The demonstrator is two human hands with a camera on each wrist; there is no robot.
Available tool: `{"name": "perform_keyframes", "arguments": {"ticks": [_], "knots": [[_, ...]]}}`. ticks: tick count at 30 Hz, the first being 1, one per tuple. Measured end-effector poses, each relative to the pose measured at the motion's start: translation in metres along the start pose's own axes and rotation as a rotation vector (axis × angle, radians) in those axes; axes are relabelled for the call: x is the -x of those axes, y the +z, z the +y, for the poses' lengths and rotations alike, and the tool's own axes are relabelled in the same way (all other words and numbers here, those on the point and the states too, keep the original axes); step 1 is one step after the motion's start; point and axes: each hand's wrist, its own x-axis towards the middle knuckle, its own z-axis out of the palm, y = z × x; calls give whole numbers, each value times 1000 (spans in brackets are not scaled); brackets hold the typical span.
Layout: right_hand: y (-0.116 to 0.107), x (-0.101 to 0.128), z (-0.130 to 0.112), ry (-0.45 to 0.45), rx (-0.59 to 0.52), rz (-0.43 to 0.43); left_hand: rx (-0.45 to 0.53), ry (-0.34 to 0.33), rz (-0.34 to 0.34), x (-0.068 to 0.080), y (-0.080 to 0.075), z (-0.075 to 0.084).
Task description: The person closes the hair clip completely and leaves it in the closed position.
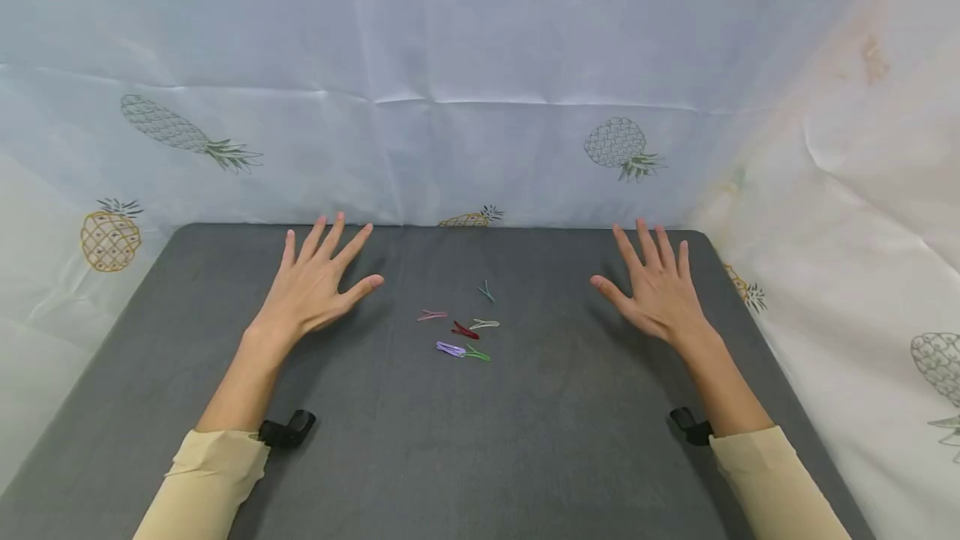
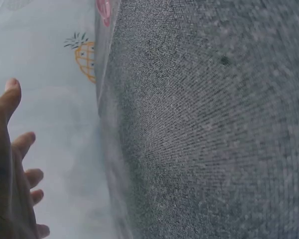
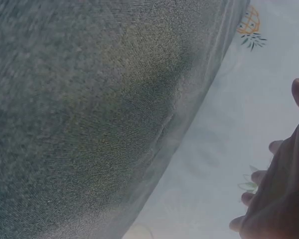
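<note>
Left hand [image 1: 318, 290] and right hand [image 1: 656, 294] spread flat, empty, either side of small hair clips [image 1: 461, 332] on grey table [image 1: 525, 440].

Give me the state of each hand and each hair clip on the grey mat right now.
Left hand: open, fingers spread, holds nothing.
Right hand: open, fingers spread, holds nothing.
Pink hair clip: lying loose.
Red hair clip: lying loose.
White hair clip: lying loose.
Purple hair clip: lying loose.
Green hair clip: lying loose.
Teal hair clip: lying apart, farthest back.

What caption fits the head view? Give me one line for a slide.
Left hand and right hand spread open over a grey table, either side of small coloured hair clips.
</note>
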Motion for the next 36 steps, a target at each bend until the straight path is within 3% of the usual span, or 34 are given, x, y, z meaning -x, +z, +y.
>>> {"name": "perform_keyframes", "arguments": {"ticks": [18,28,36], "knots": [[3,-1,-11,-45,-61,25,26,15,-23,2,-1,4],[9,1,-22,-71,-165,71,60,-5,-83,0,-6,14],[13,-1,-34,-84,-181,58,75,-16,-115,-1,-5,15]]}}
